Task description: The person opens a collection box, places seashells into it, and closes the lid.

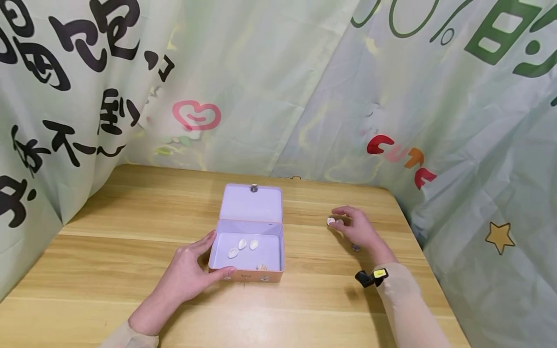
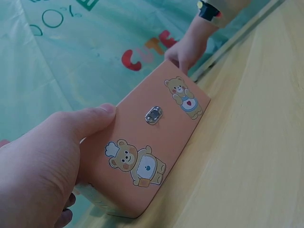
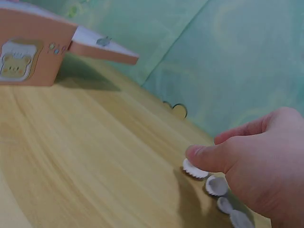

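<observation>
A pink-orange tin box point(image 1: 261, 276) with a lilac inside stands on the table, its hinged lid point(image 1: 251, 205) raised. My left hand point(image 1: 187, 270) grips the box's left front corner, thumb on the front face beside a bear picture point(image 2: 137, 164). Several small white seashells point(image 1: 233, 253) lie inside, and a tan ribbed piece point(image 1: 262, 267) sits by the front wall. To the right of the box, my right hand point(image 1: 359, 229) is over a loose row of shells. Its thumb touches or overlaps a white scalloped shell point(image 3: 194, 169); the index finger looks apart from it.
More shells point(image 3: 216, 185) lie on the wooden table point(image 1: 313, 309) beneath the right hand, one dark-looking shell point(image 1: 355, 247) near the wrist. A printed cloth curtain point(image 1: 261, 87) hangs behind the table and at both sides. A metal latch point(image 1: 254, 189) is on the lid's edge.
</observation>
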A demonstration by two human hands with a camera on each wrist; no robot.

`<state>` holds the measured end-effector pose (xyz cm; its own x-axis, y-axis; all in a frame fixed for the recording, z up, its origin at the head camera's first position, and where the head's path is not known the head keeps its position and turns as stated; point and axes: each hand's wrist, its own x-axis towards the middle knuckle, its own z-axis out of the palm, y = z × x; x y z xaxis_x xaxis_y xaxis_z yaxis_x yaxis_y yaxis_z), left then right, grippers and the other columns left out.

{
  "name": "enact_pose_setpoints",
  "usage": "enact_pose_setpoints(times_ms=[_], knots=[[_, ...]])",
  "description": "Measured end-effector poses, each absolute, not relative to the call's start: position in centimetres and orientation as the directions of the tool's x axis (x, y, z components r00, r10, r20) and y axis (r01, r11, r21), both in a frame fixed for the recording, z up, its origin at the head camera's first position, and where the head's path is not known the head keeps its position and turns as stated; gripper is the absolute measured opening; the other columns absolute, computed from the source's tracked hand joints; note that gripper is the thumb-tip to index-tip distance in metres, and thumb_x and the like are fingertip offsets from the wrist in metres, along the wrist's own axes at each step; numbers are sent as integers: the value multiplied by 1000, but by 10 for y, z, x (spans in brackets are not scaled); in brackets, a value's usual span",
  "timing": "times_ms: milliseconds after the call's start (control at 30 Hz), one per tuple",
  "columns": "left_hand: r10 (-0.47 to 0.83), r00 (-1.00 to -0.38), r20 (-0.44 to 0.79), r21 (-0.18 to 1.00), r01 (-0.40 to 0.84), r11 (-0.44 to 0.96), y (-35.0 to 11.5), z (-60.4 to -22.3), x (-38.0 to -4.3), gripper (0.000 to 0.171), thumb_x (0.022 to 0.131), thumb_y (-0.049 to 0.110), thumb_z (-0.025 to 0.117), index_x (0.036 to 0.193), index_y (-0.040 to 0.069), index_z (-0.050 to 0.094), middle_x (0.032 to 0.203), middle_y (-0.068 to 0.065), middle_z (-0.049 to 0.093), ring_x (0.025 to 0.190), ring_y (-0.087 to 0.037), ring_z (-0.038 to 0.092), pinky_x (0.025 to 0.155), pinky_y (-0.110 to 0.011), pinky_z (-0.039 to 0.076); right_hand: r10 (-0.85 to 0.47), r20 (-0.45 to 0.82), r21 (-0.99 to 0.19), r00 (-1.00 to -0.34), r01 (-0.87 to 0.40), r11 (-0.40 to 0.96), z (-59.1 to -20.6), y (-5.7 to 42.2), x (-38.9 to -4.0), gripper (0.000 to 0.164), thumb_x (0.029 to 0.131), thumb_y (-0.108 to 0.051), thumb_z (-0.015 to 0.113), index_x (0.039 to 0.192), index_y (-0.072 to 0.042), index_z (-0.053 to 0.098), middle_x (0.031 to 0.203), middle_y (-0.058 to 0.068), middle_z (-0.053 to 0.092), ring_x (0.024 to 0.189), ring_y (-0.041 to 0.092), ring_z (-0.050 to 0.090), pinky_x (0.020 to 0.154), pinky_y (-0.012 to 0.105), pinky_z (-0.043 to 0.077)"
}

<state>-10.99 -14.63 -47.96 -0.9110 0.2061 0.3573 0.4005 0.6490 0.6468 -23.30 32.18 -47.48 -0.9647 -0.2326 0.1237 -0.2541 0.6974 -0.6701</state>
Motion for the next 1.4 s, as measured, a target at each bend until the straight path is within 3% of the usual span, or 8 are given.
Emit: enact_pose_setpoints(times_ms=[133,267,500,700,1067,1233,1333,1400], knots=[[206,-910,359,653,403,641,-146,-480,-110,107,76,65,88,141,-14,56,146,-23,56,132,-42,55,95,-49,58,-274,133,-629,-953,-294,720,-481,320,-236,41,96,-11,81,132,4,68,129,22,67,121,41,61,97,57,53],[208,-912,353,664,401,631,-146,-480,-110,108,76,66,88,141,-14,56,146,-23,56,132,-44,55,104,-56,50,-286,157,-588,-945,-322,742,-486,321,-237,37,97,-11,79,130,4,70,124,20,67,113,39,62,93,56,52],[203,-916,345,665,391,636,-148,-481,-109,108,76,66,88,142,-13,57,147,-22,57,132,-43,56,105,-56,49,-292,172,-554,-941,-337,761,-490,318,-237,31,98,-9,77,126,2,72,118,18,68,111,40,59,98,65,29],[204,-917,342,666,390,636,-147,-480,-109,108,76,67,87,142,-13,57,147,-22,56,132,-44,56,105,-57,49,-321,154,-559,-935,-350,751,-487,315,-237,32,99,-10,77,127,3,72,120,17,65,114,40,56,98,64,27],[202,-914,352,659,395,640,-147,-480,-108,108,75,64,90,142,-13,57,146,-22,57,131,-43,57,104,-55,50,-292,155,-595,-944,-325,735,-483,313,-238,20,95,-11,81,112,-2,76,112,11,66,103,34,60,98,60,25],[206,-916,345,661,393,639,-146,-480,-108,107,76,65,89,141,-13,57,146,-22,57,131,-44,57,104,-57,49,-281,177,-627,-943,-328,707,-471,310,-237,23,95,-11,81,114,-1,74,113,13,67,104,33,64,104,56,40],[208,-916,344,660,393,640,-146,-480,-108,107,76,66,88,141,-14,57,146,-23,57,131,-45,57,104,-57,49,-271,172,-656,-947,-316,686,-461,306,-238,27,98,-11,78,121,-1,71,113,13,68,91,31,66,81,44,57],[209,-916,343,658,393,642,-146,-480,-109,107,77,66,87,141,-14,57,145,-23,57,131,-45,57,104,-57,49,-275,178,-664,-945,-322,675,-454,303,-238,29,99,-10,77,126,0,70,114,14,70,88,30,66,72,36,56]])
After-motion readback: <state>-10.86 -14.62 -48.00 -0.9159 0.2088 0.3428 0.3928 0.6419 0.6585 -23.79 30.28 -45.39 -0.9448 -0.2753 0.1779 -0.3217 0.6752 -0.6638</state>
